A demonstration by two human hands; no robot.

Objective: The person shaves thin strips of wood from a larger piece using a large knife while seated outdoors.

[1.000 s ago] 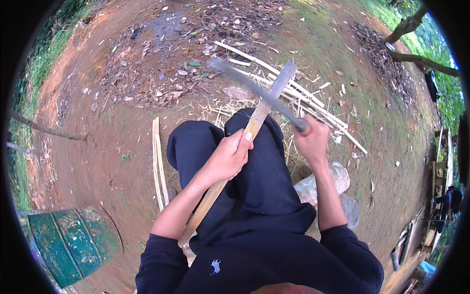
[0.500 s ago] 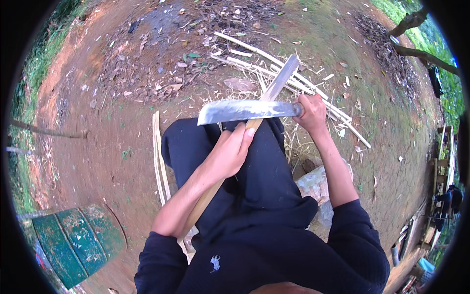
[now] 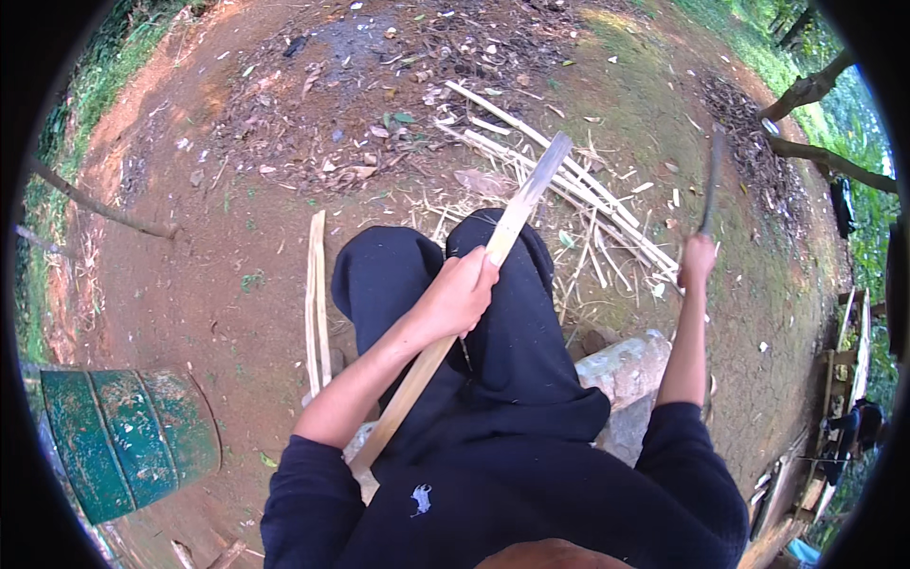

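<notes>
Green ribbed metal drum (image 3: pixel 131 441), far left. Black-trousered lap (image 3: pixel 512 346); slantwise over it, long flat pale wooden slat (image 3: pixel 513 220), left hand (image 3: pixel 462 292) clamped around middle. Grey metal machete (image 3: pixel 712 185) well right of slat, right hand (image 3: pixel 698 261) clamped on near end.

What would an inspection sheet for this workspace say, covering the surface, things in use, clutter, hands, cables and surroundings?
Surface: brown earth ground, strewn with dry leaves beyond the knees.
Things in use: wooden strip slanting across the lap; large knife off to the right, apart from the wooden strip.
Clutter: pale sticks and shavings beyond the knees; two pale strips left of the legs.
Hands: left hand closed around the wooden strip; right hand closed on the knife's handle.
Cables: nothing seen.
Surroundings: green drum at lower left; pale block, wood or stone unclear, right of the legs.
</notes>
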